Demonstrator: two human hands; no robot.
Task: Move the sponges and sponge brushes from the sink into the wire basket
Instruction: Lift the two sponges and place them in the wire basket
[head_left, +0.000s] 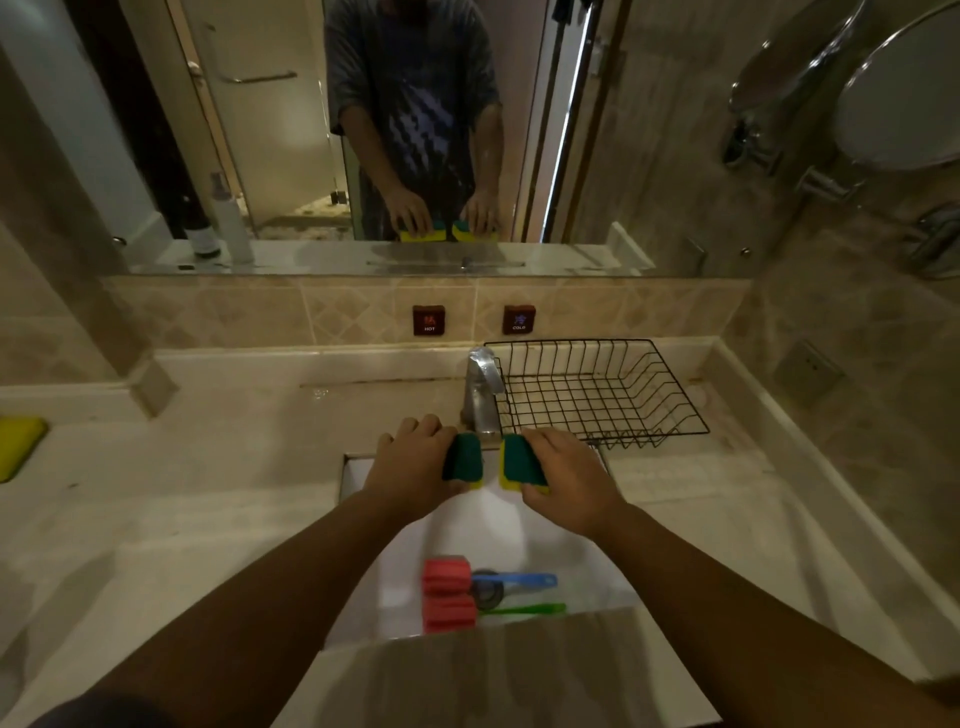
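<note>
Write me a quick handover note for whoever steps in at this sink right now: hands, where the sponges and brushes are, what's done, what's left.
Left hand: closed on a green-and-yellow sponge, held above the sink.
Right hand: closed on a second green-and-yellow sponge, near the faucet.
Wire basket: on the counter right of the faucet, nothing in it yet.
Still in the sink: two sponge brushes with red heads, one blue-handled, one green-handled.
Left: drop both sponges in the basket, then move both brushes.

Two sponge brushes (449, 595) lay side by side in the sink (519, 525). Behind it stood the faucet (482, 395), with the wire basket (597, 389) just right of it on the counter (208, 467).
</note>
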